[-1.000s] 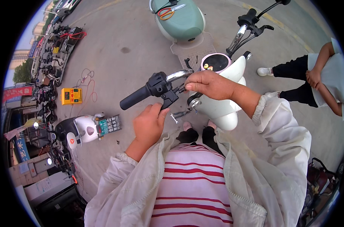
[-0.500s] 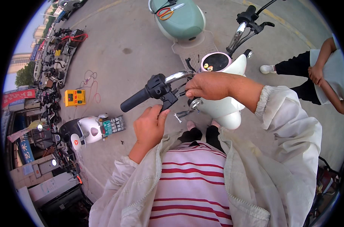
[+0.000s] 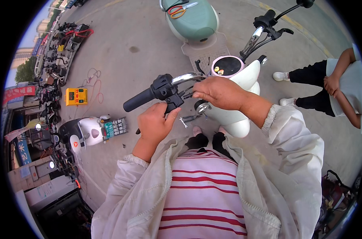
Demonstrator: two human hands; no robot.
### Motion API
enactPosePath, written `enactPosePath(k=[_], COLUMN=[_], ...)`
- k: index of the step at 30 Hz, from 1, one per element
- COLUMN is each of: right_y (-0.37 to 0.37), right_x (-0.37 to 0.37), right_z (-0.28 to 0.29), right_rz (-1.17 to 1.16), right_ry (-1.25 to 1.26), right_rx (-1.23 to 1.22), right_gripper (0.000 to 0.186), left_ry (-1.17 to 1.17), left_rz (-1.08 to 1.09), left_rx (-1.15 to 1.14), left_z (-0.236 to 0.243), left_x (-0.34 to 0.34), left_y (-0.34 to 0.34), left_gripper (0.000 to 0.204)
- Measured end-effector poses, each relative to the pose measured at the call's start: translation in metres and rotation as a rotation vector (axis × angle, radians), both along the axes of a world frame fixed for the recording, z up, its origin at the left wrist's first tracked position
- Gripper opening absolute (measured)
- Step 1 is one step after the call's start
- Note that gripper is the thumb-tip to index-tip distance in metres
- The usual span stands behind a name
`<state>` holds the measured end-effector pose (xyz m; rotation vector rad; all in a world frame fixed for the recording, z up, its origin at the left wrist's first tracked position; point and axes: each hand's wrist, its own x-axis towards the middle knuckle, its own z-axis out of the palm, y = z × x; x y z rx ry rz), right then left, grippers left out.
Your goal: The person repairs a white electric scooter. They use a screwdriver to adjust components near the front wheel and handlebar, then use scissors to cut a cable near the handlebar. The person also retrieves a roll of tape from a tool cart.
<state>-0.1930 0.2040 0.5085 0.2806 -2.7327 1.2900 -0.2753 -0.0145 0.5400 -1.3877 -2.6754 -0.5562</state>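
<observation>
My left hand [image 3: 155,122] is closed around the black brake lever [image 3: 138,131], whose tip sticks out beyond its fingers. Just above it is the scooter's black handlebar grip [image 3: 139,99], joined to a black switch housing [image 3: 162,87] and a chrome handlebar [image 3: 187,77]. To the right, my right hand [image 3: 218,93] pinches a thin black cable [image 3: 187,95] near the lever bracket; its fingertips partly hide the cable. Beneath that hand lies the scooter's white front body [image 3: 231,118]. A small open-ended wrench [image 3: 183,122] shows below the bracket.
Orange-handled scissors [image 3: 177,12] lie on the green seat [image 3: 199,24]. Two small toy figures [image 3: 218,71] sit on the round dash [image 3: 230,65]. A person [image 3: 335,81] stands at right. A yellow box [image 3: 76,96] with cords and a parked white scooter [image 3: 91,130] are at left.
My left hand has shifted slightly left and up, and the lever tip now shows beside it. My right hand keeps its pinch on the cable. The whole view has shifted a little.
</observation>
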Motion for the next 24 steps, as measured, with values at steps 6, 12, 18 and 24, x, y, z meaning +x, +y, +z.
enactPosePath(k=[6, 12, 18, 24], right_y=[0.0, -0.011, -0.024, -0.019], right_x=[-0.021, -0.034, -0.03, -0.035], right_z=[0.005, 0.011, 0.009, 0.006], right_rz=[0.004, -0.022, -0.077, -0.021], right_ry=[-0.128, -0.052, 0.11, 0.113], right_rx=[0.021, 0.149, 0.266, 0.363], right_gripper=[0.033, 0.029, 0.028, 0.029], left_ry=[0.022, -0.098, -0.079, -0.033], left_rz=[-0.029, 0.022, 0.069, 0.08], left_rx=[0.05, -0.025, -0.036, -0.039], left_z=[-0.007, -0.008, -0.007, -0.009], left_x=[-0.037, -0.049, -0.041, -0.037], left_y=[-0.004, -0.003, 0.0, -0.001], left_gripper=[0.033, 0.034, 0.04, 0.041])
